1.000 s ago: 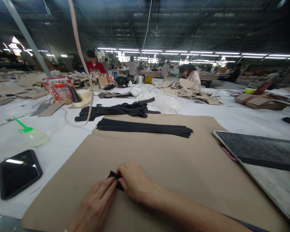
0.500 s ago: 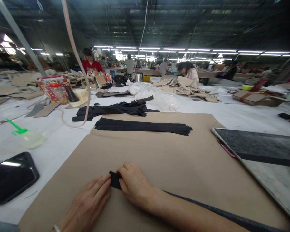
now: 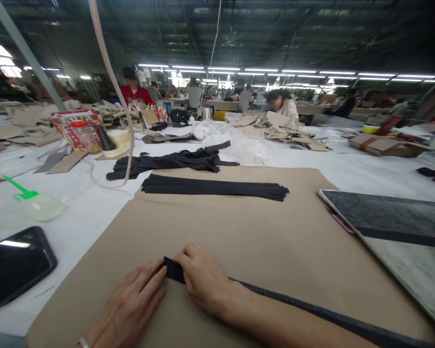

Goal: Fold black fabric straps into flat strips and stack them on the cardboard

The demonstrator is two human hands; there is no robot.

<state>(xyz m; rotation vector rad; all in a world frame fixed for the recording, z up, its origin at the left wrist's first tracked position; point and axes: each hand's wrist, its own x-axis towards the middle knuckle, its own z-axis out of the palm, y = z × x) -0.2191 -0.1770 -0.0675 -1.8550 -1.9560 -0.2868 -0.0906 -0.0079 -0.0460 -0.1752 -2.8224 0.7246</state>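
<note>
A long black fabric strip [image 3: 297, 300] runs from the near right across brown paper [image 3: 261, 237] to its end between my hands. My left hand [image 3: 130, 295] lies flat with its fingers stretched out, the fingertips resting on the strip's left end. Just to the right, my right hand [image 3: 203, 278] is closed on the strip, fingers curled and knuckles up; the fingertips are partly hidden. Beyond my hands lies a neat stack of black strips [image 3: 213, 187]. Behind that is a loose tangle of black strips [image 3: 174, 162].
A dark-topped board [image 3: 391, 212] lies at the right. On the left are a phone [image 3: 20, 266], a glue bag with a green stick [image 3: 39, 205] and a red packet [image 3: 63, 128]. A hose [image 3: 110, 72] hangs down at left. Co-workers sit farther back.
My right hand has slid slightly right along the strip, baring a little more of its end. My left hand stays almost in place. The whole view has shifted slightly.
</note>
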